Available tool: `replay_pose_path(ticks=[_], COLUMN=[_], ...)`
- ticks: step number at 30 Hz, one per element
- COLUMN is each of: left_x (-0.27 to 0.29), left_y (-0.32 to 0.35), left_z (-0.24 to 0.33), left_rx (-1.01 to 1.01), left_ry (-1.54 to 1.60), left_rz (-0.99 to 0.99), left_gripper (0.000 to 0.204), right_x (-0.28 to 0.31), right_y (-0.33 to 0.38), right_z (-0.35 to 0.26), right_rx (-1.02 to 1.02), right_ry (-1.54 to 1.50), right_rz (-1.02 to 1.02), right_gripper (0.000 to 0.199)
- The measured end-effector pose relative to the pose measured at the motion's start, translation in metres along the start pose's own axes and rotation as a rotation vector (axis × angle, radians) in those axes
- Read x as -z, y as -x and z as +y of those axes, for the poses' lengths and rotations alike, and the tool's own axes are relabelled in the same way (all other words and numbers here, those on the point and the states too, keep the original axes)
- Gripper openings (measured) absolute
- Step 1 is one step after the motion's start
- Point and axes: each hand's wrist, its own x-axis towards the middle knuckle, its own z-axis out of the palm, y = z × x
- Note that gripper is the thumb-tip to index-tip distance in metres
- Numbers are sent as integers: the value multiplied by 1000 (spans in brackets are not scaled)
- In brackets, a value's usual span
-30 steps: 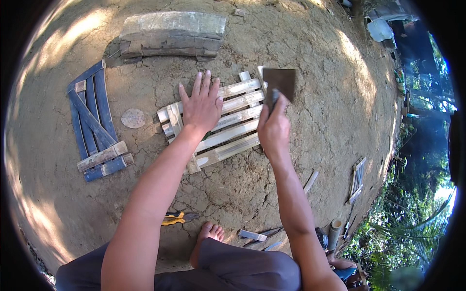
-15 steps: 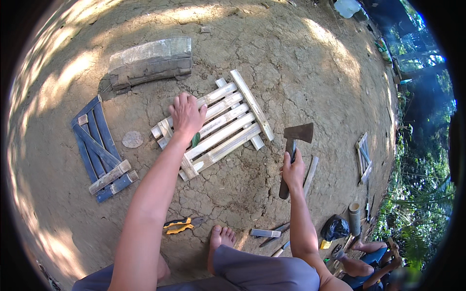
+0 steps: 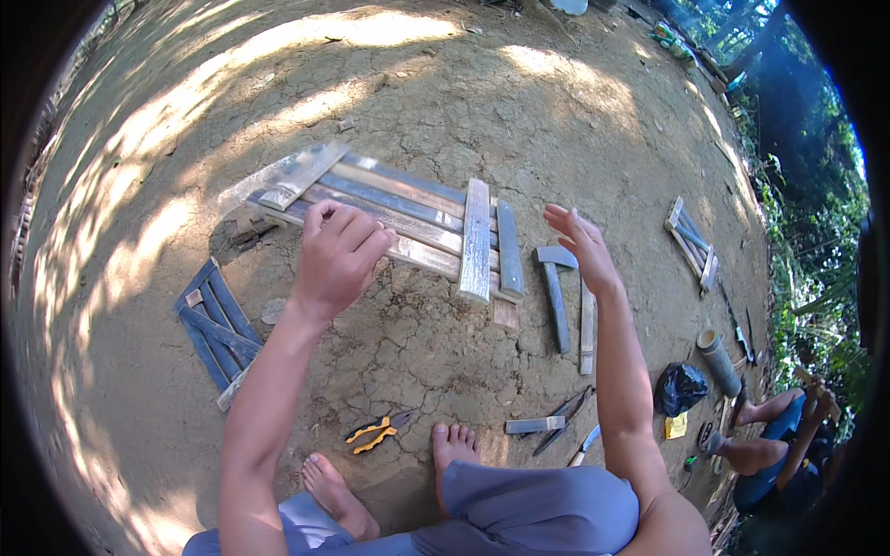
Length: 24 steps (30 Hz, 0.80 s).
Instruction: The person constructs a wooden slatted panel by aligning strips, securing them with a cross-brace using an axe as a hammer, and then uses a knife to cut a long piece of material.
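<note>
My left hand [image 3: 341, 258] is closed on the near edge of a slatted bamboo panel [image 3: 408, 206], raised off the ground and tilted. Long greyish and brown slats run between its crosspieces, and its left end is slightly smeared by motion. Beyond the panel's right end, my right hand [image 3: 584, 243] hovers with fingers stretched out and nothing in them. Just below that hand an axe [image 3: 556, 301] lies on the ground, its head pointing away from me. Beside the axe is a loose flat bamboo strip [image 3: 587, 329].
A smaller slatted frame [image 3: 218, 320] lies at left, another [image 3: 691, 243] at right. Yellow-handled pliers [image 3: 375, 431] rest near my feet. A log block [image 3: 255, 190] is partly hidden behind the panel. Knives [image 3: 584, 447], a black plastic bag [image 3: 680, 389] and a bamboo tube [image 3: 718, 360] lie rightward, near another person [image 3: 774, 445].
My left hand has lifted the panel and turned it over, so its darker face shows. My right hand has let go of the axe, which now lies on the ground.
</note>
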Motion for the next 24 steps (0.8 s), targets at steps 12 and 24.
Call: replay_pose_path(ticks=[12,24], left_x=[30,-26], left_y=[39,-47], left_z=[-3,-32], left_rx=[-486,232], left_ry=[-4,-75], left_rz=[51,312], left_gripper=[25,41], right_x=[-84,-56], right_y=[34,56], right_z=[43,55], right_rx=[-453,-136], right_ry=[-712,-1030], right_rz=[-166,-38], right_gripper=[88,43])
